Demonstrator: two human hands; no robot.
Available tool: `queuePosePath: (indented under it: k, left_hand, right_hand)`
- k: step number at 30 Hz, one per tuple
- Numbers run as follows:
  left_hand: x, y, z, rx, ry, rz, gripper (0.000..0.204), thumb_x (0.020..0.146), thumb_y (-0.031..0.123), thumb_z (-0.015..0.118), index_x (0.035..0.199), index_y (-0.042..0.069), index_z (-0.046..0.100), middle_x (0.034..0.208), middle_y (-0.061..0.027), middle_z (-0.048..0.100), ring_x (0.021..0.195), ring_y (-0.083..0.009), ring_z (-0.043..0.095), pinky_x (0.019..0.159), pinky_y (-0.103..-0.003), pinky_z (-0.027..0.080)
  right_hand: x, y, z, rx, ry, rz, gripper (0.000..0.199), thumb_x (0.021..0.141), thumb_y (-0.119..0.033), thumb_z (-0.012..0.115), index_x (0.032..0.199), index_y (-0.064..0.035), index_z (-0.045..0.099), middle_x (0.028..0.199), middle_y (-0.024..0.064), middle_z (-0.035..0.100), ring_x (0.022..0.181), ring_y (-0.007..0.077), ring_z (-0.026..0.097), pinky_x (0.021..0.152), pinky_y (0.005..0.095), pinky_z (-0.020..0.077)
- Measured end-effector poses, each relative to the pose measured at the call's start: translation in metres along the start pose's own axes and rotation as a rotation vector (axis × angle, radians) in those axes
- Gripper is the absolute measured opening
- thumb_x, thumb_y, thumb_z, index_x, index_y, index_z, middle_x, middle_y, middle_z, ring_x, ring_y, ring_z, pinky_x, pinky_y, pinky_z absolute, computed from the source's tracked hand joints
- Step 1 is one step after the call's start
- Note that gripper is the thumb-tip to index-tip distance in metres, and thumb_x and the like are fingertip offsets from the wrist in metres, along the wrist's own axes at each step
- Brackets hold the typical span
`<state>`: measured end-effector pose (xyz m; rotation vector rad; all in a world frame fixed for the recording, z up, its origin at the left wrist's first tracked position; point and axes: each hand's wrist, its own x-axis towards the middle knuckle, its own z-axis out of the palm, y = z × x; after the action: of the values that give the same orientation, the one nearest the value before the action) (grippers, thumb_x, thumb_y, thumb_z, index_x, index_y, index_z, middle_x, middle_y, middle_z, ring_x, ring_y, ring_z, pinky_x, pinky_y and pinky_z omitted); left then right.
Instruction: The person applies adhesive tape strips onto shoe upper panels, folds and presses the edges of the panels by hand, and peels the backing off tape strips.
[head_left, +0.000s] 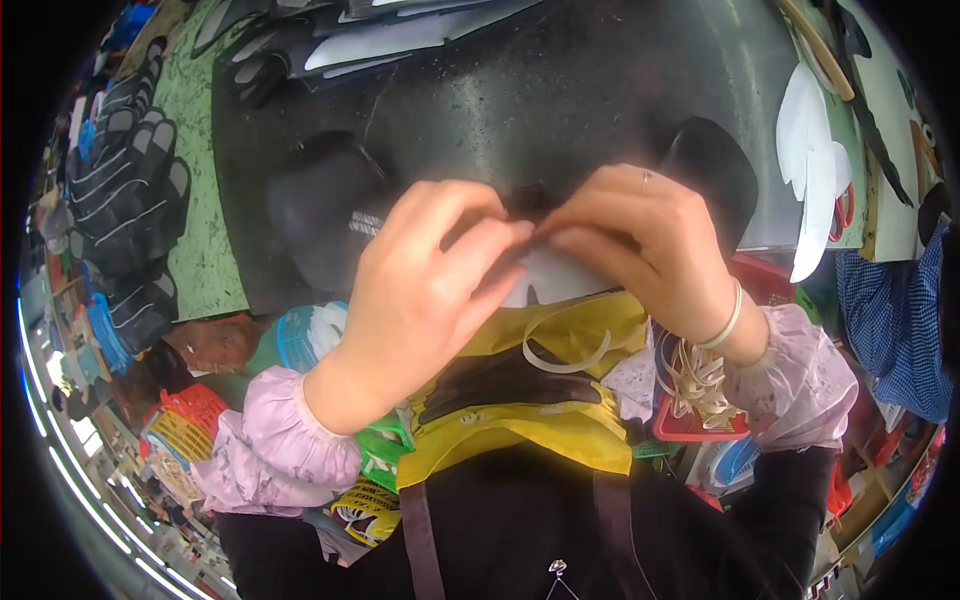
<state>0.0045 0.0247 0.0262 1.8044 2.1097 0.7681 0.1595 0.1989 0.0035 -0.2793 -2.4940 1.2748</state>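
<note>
Head view, the only one: left hand (430, 260) sits near centre toward 10 o'clock, fingers bent, thumb and fingertips drawn close together; tips are blurred, so cannot tell if they're fully closed or what they grip. Right hand (645, 240) at 2 o'clock, same bent pinch, fingertips meeting the left's; also cannot tell what is between them. A smooth black curved piece with a pale dotted patch (310, 220) lies at 10 o'clock, just beside the left hand; a smooth black rounded piece (718, 170) is at 2 o'clock, behind the right hand. Can't tell if they join. White flat piece (555, 275) shows just below the fingertips. Under the work, dark scuffed table surface (480, 100) toward 12 o'clock. Pile of black pieces with pale edging (125, 190) between 9 and 10; white flat cut pieces (812, 150) at 2; blue checked cloth (893, 330) at 3. Red plastic basket (700, 430) at 4 with thin cream strips (695, 380) in it. Yellow apron (450, 465) with brown straps at 6, a pale curved strip (565, 368) on its upper part. Lavender sleeve cuffs (285, 440) on both forearms, cream band (730, 318) on right wrist.
</note>
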Motion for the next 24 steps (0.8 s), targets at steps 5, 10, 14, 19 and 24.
queuePosePath:
  k: [5,10,14,19,24]
  left_hand:
    - [-0.018,-0.006,-0.001,-0.026,-0.011,0.159,0.044,0.065,0.0,0.082,0.108,0.009,0.079,0.115,-0.0107,0.068,0.107,-0.034,0.066,0.09,-0.043,0.057]
    - [-0.03,-0.019,0.0,-0.054,0.005,0.187,0.047,0.063,0.0,0.081,0.11,0.007,0.079,0.12,-0.012,0.072,0.112,-0.0339,0.069,0.094,-0.042,0.06]
    - [-0.03,-0.022,0.005,-0.054,0.074,0.222,0.037,0.067,0.0,0.083,0.104,0.006,0.079,0.115,-0.0109,0.076,0.11,-0.0323,0.072,0.09,-0.04,0.061]
    - [-0.033,-0.028,0.006,-0.133,0.044,0.256,0.04,0.067,-0.001,0.083,0.105,0.01,0.08,0.115,-0.0104,0.075,0.108,-0.0322,0.071,0.089,-0.04,0.06]
    - [-0.039,-0.032,-0.006,-0.066,0.088,0.022,0.048,0.058,0.0,0.081,0.105,0.01,0.077,0.107,-0.0069,0.064,0.103,-0.0301,0.06,0.085,-0.041,0.053]
  right_hand:
    - [-0.01,0.008,-0.006,-0.035,-0.19,-0.242,0.024,0.07,-0.008,0.084,0.092,-0.0123,0.077,0.09,-0.0006,0.068,0.089,0.0235,0.061,0.081,0.0365,0.0525]
    - [-0.012,0.0,-0.009,0.004,-0.208,-0.143,0.041,0.065,-0.01,0.087,0.103,-0.0087,0.072,0.096,0.0035,0.067,0.092,0.0275,0.061,0.082,0.0381,0.0522]
    - [-0.017,0.002,-0.008,-0.164,-0.185,-0.254,0.04,0.063,-0.009,0.084,0.099,-0.0068,0.07,0.096,0.0045,0.064,0.091,0.0284,0.061,0.082,0.039,0.0516]
    - [-0.021,0.005,-0.007,-0.126,-0.264,-0.368,0.044,0.063,-0.004,0.084,0.105,-0.0051,0.072,0.097,0.0062,0.066,0.087,0.028,0.063,0.076,0.0387,0.0516]
    - [-0.013,-0.025,0.006,-0.165,-0.164,-0.114,0.047,0.071,-0.014,0.082,0.115,-0.0067,0.065,0.106,0.0071,0.062,0.094,0.0283,0.062,0.081,0.0375,0.0491]
